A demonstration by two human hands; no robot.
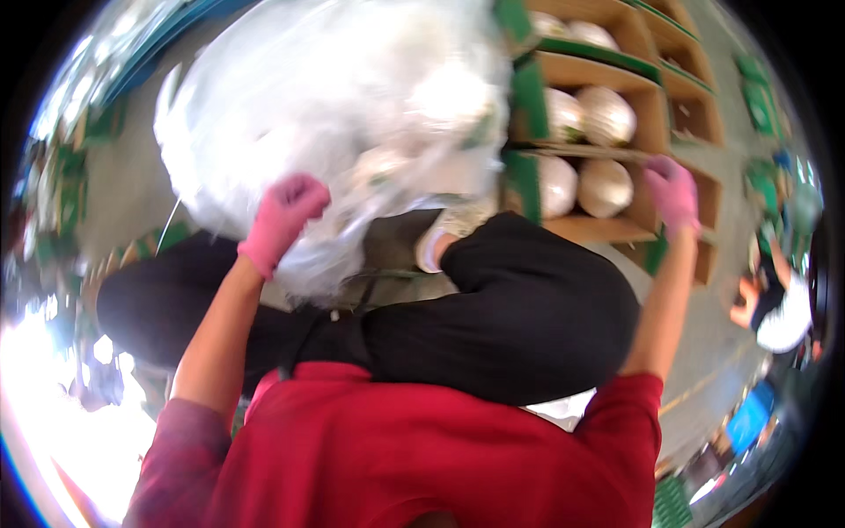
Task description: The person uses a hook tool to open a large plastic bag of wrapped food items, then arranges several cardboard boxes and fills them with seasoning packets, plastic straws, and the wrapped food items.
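Observation:
In a pink glove, my left hand (289, 216) is held over the near side of a big clear plastic bag (264, 97). Its fingers are curled closed, and whatever may be in them is hidden. Pale round things (383, 165) show blurrily through the film. My right hand (672, 192), also pink-gloved, has its fingers bent round the right-hand edge of the nearest cardboard carton (594, 231). Inside that carton sit two round whitish things (606, 188); their kind is unclear. A second pair (607, 116) lies in the carton just beyond.
More brown cartons (693, 106) with green sides stand at the right and farther off. My black-trousered legs (528, 308) are bent between bag and cartons. Another person (779, 304) is at the far right, near a blue container (750, 416).

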